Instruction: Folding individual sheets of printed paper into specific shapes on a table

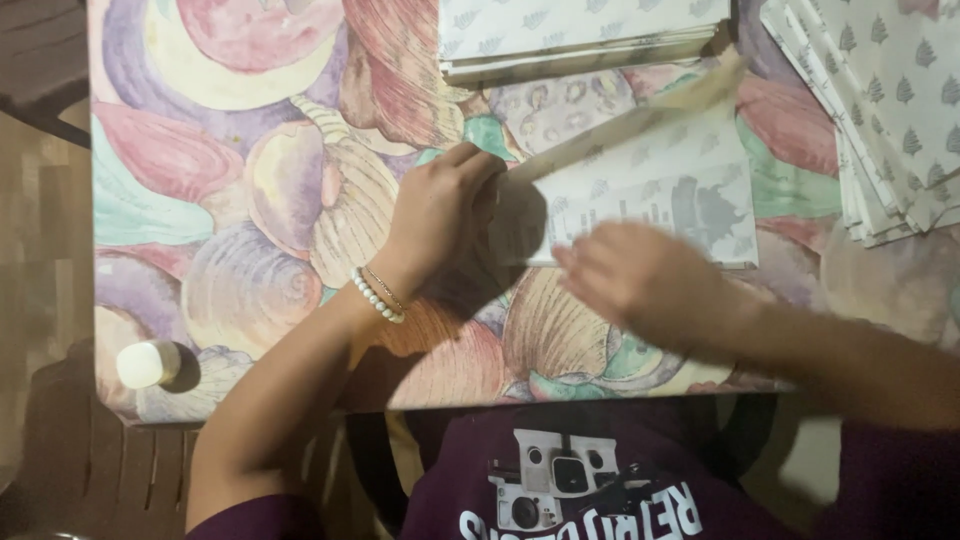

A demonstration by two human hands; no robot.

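Note:
A sheet of white paper point(660, 180) printed with small grey tree shapes lies on the table, its upper flap lifted into a fold. My left hand point(440, 210), with a pearl bracelet on the wrist, pinches the paper's left edge at the fold. My right hand point(640, 280) is blurred with motion and lies flat over the paper's lower edge, fingers pointing left.
The table wears a pastel cloth point(250, 180) with large shell patterns. A stack of folded printed paper point(570, 35) lies at the top, a fanned stack of sheets point(890, 110) at the right. A small white cylinder point(147, 363) stands near the front left corner. Wooden floor lies left.

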